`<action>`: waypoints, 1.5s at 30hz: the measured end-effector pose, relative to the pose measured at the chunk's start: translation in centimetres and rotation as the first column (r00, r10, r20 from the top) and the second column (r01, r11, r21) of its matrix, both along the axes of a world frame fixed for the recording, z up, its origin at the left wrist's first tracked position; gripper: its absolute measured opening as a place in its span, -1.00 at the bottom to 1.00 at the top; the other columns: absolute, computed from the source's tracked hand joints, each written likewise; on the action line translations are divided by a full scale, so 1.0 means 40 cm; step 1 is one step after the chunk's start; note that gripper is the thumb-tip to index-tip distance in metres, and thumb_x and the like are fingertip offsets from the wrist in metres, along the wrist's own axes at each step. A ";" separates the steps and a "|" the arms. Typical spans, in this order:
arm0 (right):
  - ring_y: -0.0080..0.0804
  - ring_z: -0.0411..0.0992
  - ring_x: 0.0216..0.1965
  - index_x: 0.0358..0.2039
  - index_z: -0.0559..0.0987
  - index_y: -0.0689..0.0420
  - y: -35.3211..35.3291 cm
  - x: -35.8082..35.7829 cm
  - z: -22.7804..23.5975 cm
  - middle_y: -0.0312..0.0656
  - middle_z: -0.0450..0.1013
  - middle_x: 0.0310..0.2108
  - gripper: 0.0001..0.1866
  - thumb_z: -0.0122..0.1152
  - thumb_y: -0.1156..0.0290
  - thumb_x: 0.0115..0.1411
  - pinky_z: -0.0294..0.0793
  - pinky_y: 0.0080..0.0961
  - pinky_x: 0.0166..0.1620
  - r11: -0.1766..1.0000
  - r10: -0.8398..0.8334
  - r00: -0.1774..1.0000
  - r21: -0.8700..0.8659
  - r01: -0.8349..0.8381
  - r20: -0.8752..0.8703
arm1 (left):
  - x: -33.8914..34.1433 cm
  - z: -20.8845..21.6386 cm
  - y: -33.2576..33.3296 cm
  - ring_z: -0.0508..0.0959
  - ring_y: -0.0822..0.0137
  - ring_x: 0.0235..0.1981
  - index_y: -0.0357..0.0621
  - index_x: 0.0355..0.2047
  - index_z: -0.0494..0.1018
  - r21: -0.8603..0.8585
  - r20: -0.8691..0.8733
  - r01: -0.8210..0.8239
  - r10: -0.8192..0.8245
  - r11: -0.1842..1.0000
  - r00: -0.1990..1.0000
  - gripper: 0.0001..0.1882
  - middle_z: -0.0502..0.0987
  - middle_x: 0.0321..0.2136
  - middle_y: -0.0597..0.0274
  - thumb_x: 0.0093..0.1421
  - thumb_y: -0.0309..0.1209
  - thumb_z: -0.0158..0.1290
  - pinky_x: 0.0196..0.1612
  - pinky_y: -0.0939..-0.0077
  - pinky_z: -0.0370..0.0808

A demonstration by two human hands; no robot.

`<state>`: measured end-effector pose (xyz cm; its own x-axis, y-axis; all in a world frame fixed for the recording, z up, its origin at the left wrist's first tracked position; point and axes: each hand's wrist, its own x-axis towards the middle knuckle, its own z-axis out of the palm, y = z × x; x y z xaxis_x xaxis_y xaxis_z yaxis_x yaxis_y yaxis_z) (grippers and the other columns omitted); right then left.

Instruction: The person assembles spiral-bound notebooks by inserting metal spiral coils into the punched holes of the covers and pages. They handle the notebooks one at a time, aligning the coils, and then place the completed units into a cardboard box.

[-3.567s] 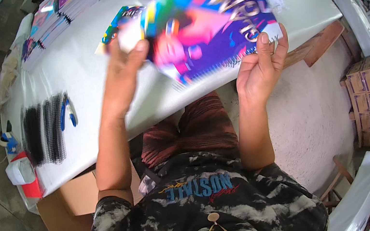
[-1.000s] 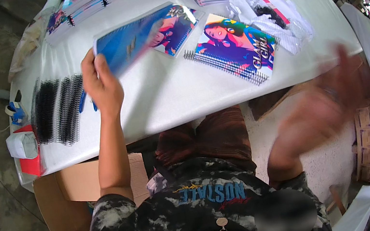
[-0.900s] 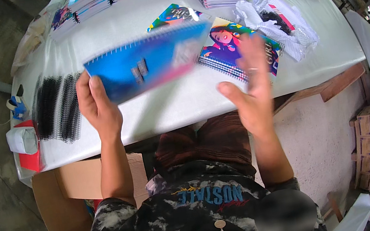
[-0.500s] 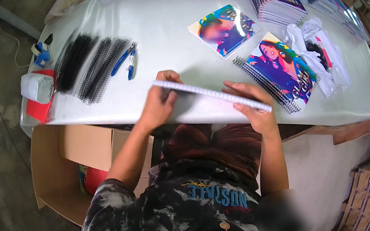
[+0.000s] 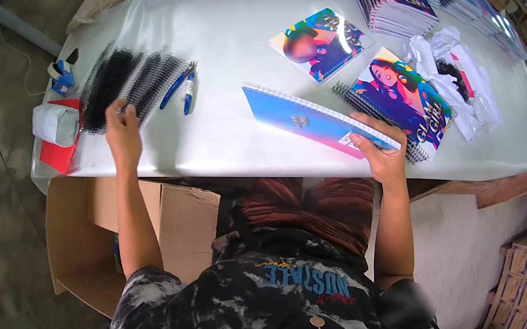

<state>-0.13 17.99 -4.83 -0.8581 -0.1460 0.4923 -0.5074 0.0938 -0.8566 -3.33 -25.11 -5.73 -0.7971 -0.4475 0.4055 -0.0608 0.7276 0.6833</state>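
My right hand (image 5: 380,145) grips the lower right end of a notebook (image 5: 308,118), thumb on its blue-and-pink back cover. The notebook is tilted above the table's near edge, its row of punched holes along the upper side, with no coil seen through them. My left hand (image 5: 123,129) is at the near edge of a pile of black spiral binding coils (image 5: 116,77), fingers curled together in a pinch. Whether a coil is between the fingertips is hidden. Beside the pile lie blue-handled pliers (image 5: 174,90) and a blue-and-white pen-like tool (image 5: 188,95).
Colourful notebooks (image 5: 398,96) lie at right, more black coils beside them. Stacked notebooks (image 5: 393,0) line the far side. White bubble wrap (image 5: 431,60) rests at right; a tape dispenser (image 5: 62,76) and white-wrapped bundle (image 5: 55,125) at left. An open cardboard box (image 5: 84,257) stands below.
My left hand has let go of the notebook and moved left to the black coils. The right hand has kept the notebook and turned it so its back cover shows.
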 end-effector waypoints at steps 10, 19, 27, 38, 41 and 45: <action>-0.58 0.44 -0.29 -0.16 0.51 0.32 0.040 0.012 -0.010 -0.11 0.50 -0.22 -0.70 0.14 0.69 0.03 0.42 -0.66 -0.20 0.992 -0.108 0.994 -0.064 0.108 -0.002 | -0.027 0.194 0.199 0.29 0.51 -0.57 -0.27 0.01 0.28 0.754 -0.641 0.621 -0.442 -0.211 0.628 -0.62 0.43 -0.24 0.10 0.27 -0.31 -0.22 -0.45 0.70 0.26; -0.58 0.41 -0.25 -0.14 0.49 0.34 0.057 0.035 -0.009 -0.12 0.48 -0.20 -0.68 0.15 0.68 0.03 0.38 -0.67 -0.17 0.980 -0.163 0.983 -0.099 0.171 0.087 | -0.109 0.143 0.369 0.32 0.53 -0.51 -0.17 -0.30 0.43 -0.097 -0.146 0.711 -0.716 0.697 0.682 -0.73 0.36 -0.56 0.31 0.27 -0.24 -0.15 -0.41 0.63 0.30; -0.61 0.41 -0.27 -0.13 0.49 0.33 0.058 0.040 0.000 -0.15 0.49 -0.22 -0.69 0.16 0.63 0.06 0.39 -0.67 -0.18 0.984 -0.131 0.981 -0.099 0.146 0.145 | -0.099 0.142 0.422 0.21 0.52 -0.58 -0.21 -0.41 0.38 0.167 0.118 0.815 -0.832 0.554 0.542 -0.60 0.27 -0.66 0.31 0.28 -0.10 -0.19 -0.45 0.61 0.26; -0.56 0.44 -0.28 -0.17 0.51 0.35 0.072 0.050 0.019 -0.10 0.51 -0.24 -0.74 0.13 0.64 0.07 0.40 -0.63 -0.16 1.000 -0.012 0.998 -0.021 0.014 0.066 | -0.122 0.210 0.416 0.27 0.59 -0.62 -0.16 -0.49 0.34 0.683 0.180 0.620 -0.912 0.386 0.369 -0.68 0.31 -0.67 0.38 0.27 -0.19 -0.15 -0.51 0.77 0.22; -0.56 0.44 -0.29 -0.19 0.51 0.35 0.072 0.055 0.028 -0.11 0.52 -0.27 -0.75 0.13 0.63 0.08 0.40 -0.63 -0.16 0.999 -0.020 0.995 -0.033 0.024 0.102 | -0.133 0.217 0.406 0.37 0.53 -0.44 -0.17 -0.41 0.38 0.318 0.049 0.907 -0.960 0.277 0.276 -0.82 0.41 -0.47 0.31 0.22 -0.32 -0.06 -0.36 0.70 0.32; -0.59 0.43 -0.33 -0.20 0.52 0.35 0.063 0.063 -0.003 -0.15 0.52 -0.33 -0.76 0.13 0.62 0.07 0.40 -0.64 -0.20 0.993 -0.090 0.988 -0.060 0.098 0.124 | -0.102 0.262 0.425 0.45 0.29 -0.28 -0.24 -0.29 0.41 -0.070 0.247 0.936 -0.903 0.346 0.352 -0.81 0.47 -0.24 0.20 0.05 -0.51 0.09 -0.18 0.41 0.37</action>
<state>2.37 20.52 -4.95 -0.9201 -0.0327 0.3903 -0.3916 0.0772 -0.9169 -7.42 -8.12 4.73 -0.7086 0.6684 0.2263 0.6440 0.4813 0.5947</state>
